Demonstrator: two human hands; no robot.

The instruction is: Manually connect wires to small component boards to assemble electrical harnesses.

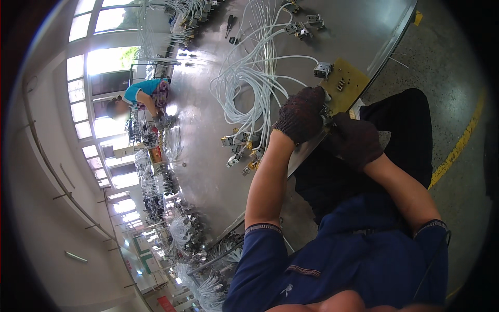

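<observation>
Far left by the windows, a co-worker [143, 96] bends over the same long metal bench [208, 135]. White cables [254, 78] loop across its middle, their brass-fitted ends [241, 151] heaped near the edge. Left hand [301, 114], gloved, is clenched over a small metal part at the yellow jig [345, 80]; what it grips is hidden. Right hand [356, 140], gloved too, closes just beside it, its hold unclear. Judging by the tangle, a tug could snag neighbouring cables and drag fittings off the edge.

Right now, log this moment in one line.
left hand: gloved, at table edge | right hand: gloved, beside it | white cables: on table
</observation>
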